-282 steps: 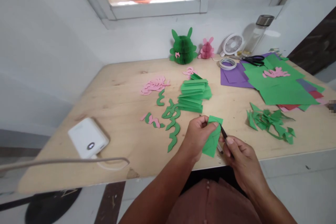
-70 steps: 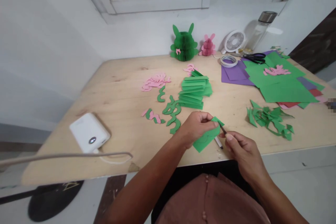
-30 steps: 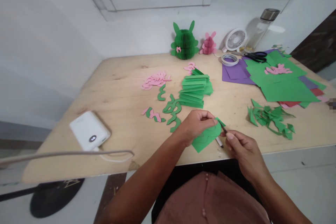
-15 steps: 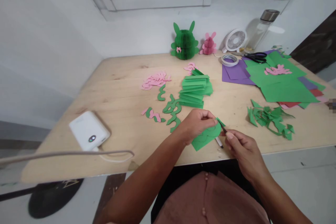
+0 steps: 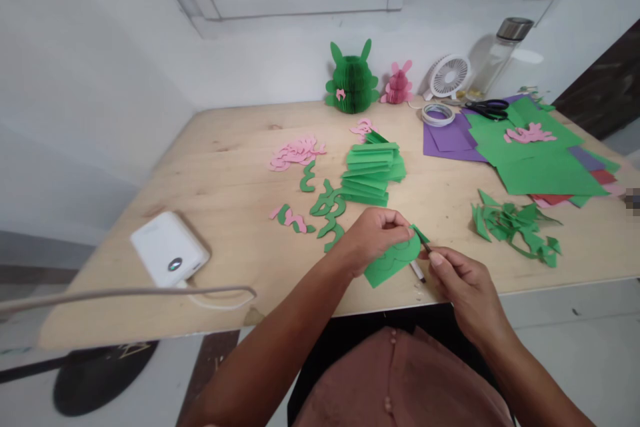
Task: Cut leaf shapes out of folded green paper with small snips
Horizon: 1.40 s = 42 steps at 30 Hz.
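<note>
My left hand (image 5: 377, 237) pinches a green paper piece (image 5: 383, 271) with curved drawn outlines, near the table's front edge. My right hand (image 5: 463, 277) is closed on a small dark cutting tool (image 5: 425, 245), probably scissors, whose blades meet the paper's upper right edge; its handles are hidden by the fingers. Under the paper's right side lies a white and black pen (image 5: 417, 272). Folded green paper strips (image 5: 369, 173) lie just beyond my left hand. Curved green cutouts (image 5: 329, 203) and a heap of pink cutouts (image 5: 296, 152) are to the left.
Green scraps (image 5: 515, 223) lie right of my right hand. Behind them are green sheets (image 5: 550, 170), black-handled scissors (image 5: 487, 109) and a tape roll (image 5: 437, 115). A green paper bunny (image 5: 353, 87), fan (image 5: 449, 77) and bottle (image 5: 497, 60) stand by the wall. A white power bank (image 5: 170, 249) sits left.
The dark blades have shifted very slightly at the paper's edge. Both hands stay in nearly the same place.
</note>
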Motion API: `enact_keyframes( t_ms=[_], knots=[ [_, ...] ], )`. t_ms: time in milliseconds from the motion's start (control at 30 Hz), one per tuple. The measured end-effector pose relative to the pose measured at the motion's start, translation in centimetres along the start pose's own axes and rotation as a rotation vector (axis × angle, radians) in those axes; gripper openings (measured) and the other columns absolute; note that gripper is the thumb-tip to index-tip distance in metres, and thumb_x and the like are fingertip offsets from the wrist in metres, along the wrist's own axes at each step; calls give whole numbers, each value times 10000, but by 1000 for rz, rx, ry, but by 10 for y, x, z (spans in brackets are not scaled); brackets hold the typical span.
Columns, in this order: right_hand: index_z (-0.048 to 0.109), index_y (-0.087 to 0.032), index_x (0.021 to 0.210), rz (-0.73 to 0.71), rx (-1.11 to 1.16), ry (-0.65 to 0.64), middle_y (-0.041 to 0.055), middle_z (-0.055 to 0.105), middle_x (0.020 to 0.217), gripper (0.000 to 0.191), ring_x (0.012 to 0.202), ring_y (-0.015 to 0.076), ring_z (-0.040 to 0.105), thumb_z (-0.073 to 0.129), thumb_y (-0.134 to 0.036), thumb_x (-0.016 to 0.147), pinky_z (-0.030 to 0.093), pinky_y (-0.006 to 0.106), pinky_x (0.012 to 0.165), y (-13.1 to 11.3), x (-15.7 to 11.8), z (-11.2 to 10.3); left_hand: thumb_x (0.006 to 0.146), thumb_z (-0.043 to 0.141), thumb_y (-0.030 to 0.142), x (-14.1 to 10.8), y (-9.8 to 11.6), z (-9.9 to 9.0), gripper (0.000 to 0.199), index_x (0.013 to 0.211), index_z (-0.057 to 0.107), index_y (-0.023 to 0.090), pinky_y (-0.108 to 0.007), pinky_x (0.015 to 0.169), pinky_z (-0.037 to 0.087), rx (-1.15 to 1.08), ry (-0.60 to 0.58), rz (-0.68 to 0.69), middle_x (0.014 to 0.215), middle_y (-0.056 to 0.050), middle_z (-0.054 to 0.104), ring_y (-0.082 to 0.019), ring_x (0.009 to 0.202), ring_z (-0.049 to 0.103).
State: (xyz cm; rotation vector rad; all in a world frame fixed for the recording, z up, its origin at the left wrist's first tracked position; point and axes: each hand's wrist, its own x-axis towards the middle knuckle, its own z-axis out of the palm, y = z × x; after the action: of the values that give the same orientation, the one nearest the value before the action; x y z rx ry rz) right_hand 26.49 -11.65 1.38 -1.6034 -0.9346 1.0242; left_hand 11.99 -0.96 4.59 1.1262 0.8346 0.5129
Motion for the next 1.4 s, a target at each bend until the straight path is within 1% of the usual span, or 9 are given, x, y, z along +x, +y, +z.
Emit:
enact_keyframes(
  t_ms=[200,367,600,800,933,1100,1167,1267,1400],
  knots=[
    [750,-175,921,14,44,-24,-25,489,540,358,483,103,376,656,-491,783,261,211,419,3,1,0,684,659,214,0,0,0,95,641,616,141,-208,542,366,-3,-16,12,567,21,584,-75,524,488],
    [757,-178,909,-8,0,0,-4,559,571,367,501,122,434,656,-502,772,320,226,433,0,0,0,672,661,217,-1,2,0,96,636,615,140,-207,549,366,-2,-20,-5,576,20,587,-76,532,495],
    [766,-194,893,-45,-31,19,8,616,618,341,505,130,451,655,-494,772,336,237,447,0,1,0,665,666,219,-1,3,0,96,628,616,145,-209,557,370,-3,-24,5,574,22,585,-78,538,496],
    [764,-199,903,-26,5,-12,-25,511,515,326,464,115,386,654,-480,780,277,227,418,0,2,-1,670,660,211,-1,2,-1,92,627,614,146,-211,565,367,-15,-29,-5,583,22,590,-75,544,499],
    [760,-207,903,-29,-2,-9,-29,493,532,307,471,109,365,660,-470,781,253,226,419,0,2,0,676,662,222,-1,4,-1,100,629,616,147,-216,571,361,-13,-39,6,579,27,581,-74,544,489],
    [742,-179,864,-27,8,27,-28,470,555,318,484,103,345,655,-475,786,248,225,428,3,3,-1,667,670,221,-1,3,-1,99,632,621,142,-217,584,358,-15,-46,1,592,24,581,-78,567,492],
    [729,-166,870,15,41,49,-38,421,548,343,479,95,318,648,-490,790,226,221,425,4,2,-3,664,681,239,-2,1,0,116,638,626,140,-211,558,337,-16,-26,-1,585,28,570,-73,552,474],
    [708,-158,920,102,140,74,-57,351,550,389,464,76,260,655,-517,782,169,210,415,4,-1,-7,665,691,259,-3,-4,0,140,636,625,139,-206,525,308,-54,50,25,560,44,534,-59,519,427],
    [697,-148,897,142,271,51,-62,339,555,386,462,59,221,696,-507,757,130,203,412,-1,-7,-4,634,719,293,-5,-12,5,186,645,610,143,-207,521,313,-177,160,49,579,42,545,-62,518,434]
  ],
)
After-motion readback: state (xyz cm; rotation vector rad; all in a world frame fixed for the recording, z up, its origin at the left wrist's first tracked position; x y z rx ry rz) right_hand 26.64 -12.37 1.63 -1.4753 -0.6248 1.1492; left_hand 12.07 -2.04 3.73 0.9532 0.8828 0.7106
